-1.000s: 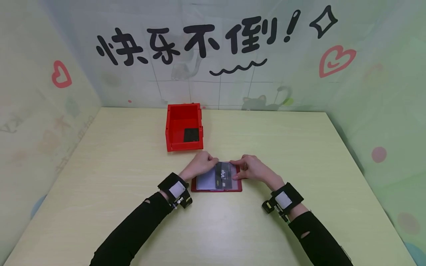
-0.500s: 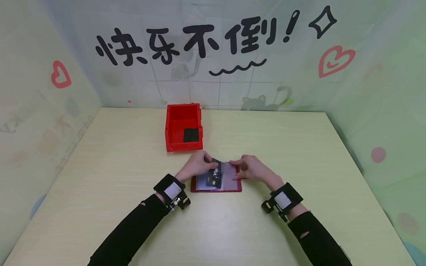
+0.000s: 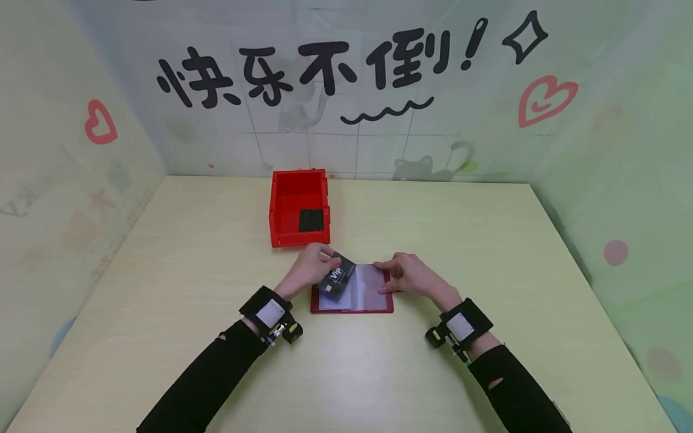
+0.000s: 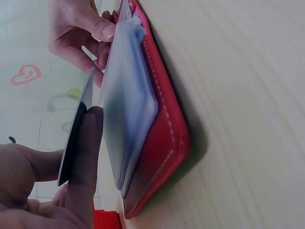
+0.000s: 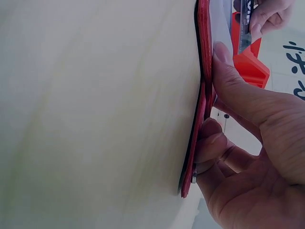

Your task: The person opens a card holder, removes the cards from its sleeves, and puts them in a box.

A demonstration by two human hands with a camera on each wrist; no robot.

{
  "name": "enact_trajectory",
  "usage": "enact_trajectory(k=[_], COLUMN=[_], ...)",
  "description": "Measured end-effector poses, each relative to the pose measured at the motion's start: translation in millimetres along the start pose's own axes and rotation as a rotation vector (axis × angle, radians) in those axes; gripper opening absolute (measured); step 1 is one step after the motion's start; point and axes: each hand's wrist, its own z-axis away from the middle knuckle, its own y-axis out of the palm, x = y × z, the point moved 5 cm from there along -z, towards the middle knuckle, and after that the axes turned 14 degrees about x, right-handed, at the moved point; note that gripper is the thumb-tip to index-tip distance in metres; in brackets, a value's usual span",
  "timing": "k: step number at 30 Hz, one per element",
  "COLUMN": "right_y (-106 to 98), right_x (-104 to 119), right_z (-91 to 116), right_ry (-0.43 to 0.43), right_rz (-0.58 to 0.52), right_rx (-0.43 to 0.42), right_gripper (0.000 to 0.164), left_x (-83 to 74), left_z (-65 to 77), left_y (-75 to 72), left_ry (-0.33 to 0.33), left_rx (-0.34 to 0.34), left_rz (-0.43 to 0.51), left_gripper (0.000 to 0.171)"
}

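Observation:
A dark card (image 3: pixel 334 280) printed "VIP" is pinched between the thumb and fingers of my left hand (image 3: pixel 310 264). It tilts above the left side of an open red card holder (image 3: pixel 352 311) with clear plastic sleeves (image 3: pixel 371 282). The left wrist view shows the card (image 4: pixel 75 138) apart from the stack of sleeves (image 4: pixel 131 95) and the stitched red cover (image 4: pixel 164 138). My right hand (image 3: pixel 412 278) holds the holder's right edge, its thumb on the sleeves. In the right wrist view the red cover (image 5: pixel 206 57) lies against the fingers of my right hand (image 5: pixel 252 129).
Behind the holder stands a red bin (image 3: pixel 299 239) with a flat black item (image 3: pixel 311 221) inside. The pale wooden table (image 3: pixel 346 373) runs back to a printed backdrop (image 3: pixel 346 144), with side panels on the left and right.
My left hand has lifted the VIP card off the sleeves and drawn it to the left, tilting it. My right hand has stayed at the holder's right edge.

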Motion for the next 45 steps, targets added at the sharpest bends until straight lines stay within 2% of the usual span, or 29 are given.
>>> enact_trajectory(k=[7,14,21,25,37,40,45], right_y=[0,0,1,2,2,2,2], right_x=[0,0,-2,-2,-2,-2,-2], right_z=[0,1,0,0,1,2,2], right_ry=[-0.008,-0.011,-0.002,0.0,-0.008,-0.016,-0.018], right_rz=[0.005,-0.016,-0.033,-0.033,-0.048,-0.057,-0.051], right_rx=[0.002,0.007,0.013,0.019,0.024,0.026,0.02], right_gripper=[0.058,0.058,0.059,0.059,0.06,0.06,0.06], left_x=[8.6,9.7,7.8,5.6,1.1,-1.5,-5.7], left_z=[-0.6,1.0,-4.1,-7.9,-29.0,-34.9,-46.2], left_y=[-13.2,-35.0,-61.5,-72.3,-86.0,-86.3,-84.7], left_ry=[0.011,0.037,0.112,0.119,0.07,0.064,0.07], left_rx=[0.003,-0.049,-0.172,-0.265,-0.415,-0.431,-0.415], left_rz=[0.109,0.18,0.274,0.296,0.326,0.315,0.284], left_gripper=[0.045,0.045,0.045,0.043,0.042,0.045,0.054])
